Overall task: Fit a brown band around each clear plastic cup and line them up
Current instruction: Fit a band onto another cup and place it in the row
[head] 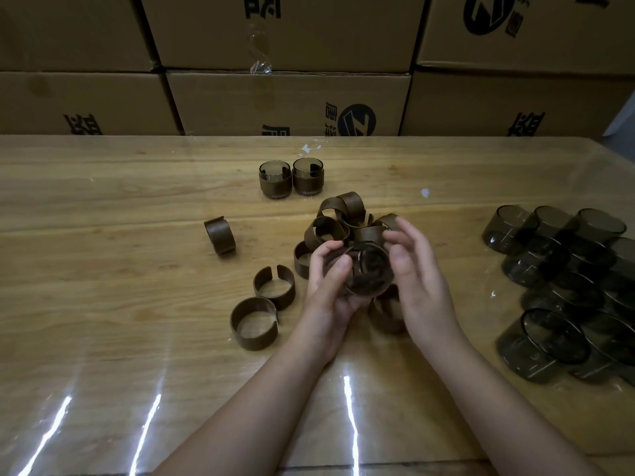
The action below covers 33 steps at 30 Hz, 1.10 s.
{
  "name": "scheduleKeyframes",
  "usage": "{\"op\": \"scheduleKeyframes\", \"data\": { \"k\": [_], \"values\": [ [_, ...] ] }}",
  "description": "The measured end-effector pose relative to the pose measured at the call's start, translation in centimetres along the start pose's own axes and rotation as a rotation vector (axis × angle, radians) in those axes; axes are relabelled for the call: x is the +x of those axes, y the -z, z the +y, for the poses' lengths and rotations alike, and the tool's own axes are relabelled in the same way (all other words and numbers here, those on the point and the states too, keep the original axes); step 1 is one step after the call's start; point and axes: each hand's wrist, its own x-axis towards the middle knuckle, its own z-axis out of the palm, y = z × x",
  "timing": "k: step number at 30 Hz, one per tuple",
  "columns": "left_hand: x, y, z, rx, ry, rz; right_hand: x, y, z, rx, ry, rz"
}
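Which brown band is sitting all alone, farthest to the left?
The brown split band tipped onto its curved side on the wooden table. The other bands lie paired flat or heaped in the pile of brown bands.

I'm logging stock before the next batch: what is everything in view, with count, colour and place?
Banded clear plastic cups: two, brown bands, side by side at far centre.
Bare clear plastic cups: ten or more, smoky grey, clustered at right.
Split brown bands: three apart at left, several piled around the hands.
Held clear cup: one, smoky, above the pile.
Cardboard boxes: several, tan, stacked behind.
Wooden table: one, light brown, glossy.
Left hand: grips the held cup.
Right hand: fingers relaxed beside it.
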Motion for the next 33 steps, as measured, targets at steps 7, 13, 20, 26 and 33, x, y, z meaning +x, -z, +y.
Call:
{"op": "scheduleKeyframes", "data": {
  "k": [7,13,20,26,33],
  "values": [
    [0.3,0.5,-0.4,0.0,-0.032,-0.01,0.2,0.6,0.8,-0.026,-0.138,-0.159],
    [0.4,0.5,-0.3,0.003,-0.039,0.033,0.3,-0.2,0.8,0.072,-0.129,-0.082],
    [0.7,0.9,-0.7,-0.008,-0.054,0.073,-0.3,-1.0,1.5,0.053,-0.095,0.016],
    [0.8,0.9,-1.0,-0.004,-0.073,0.103,-0.5,-2.1,1.6,0.029,-0.045,0.137],
    [0.7,0.5,-1.1,-0.011,-0.089,0.122,-0.1,-2.2,1.4,-0.006,-0.055,0.185]
  ]
}}
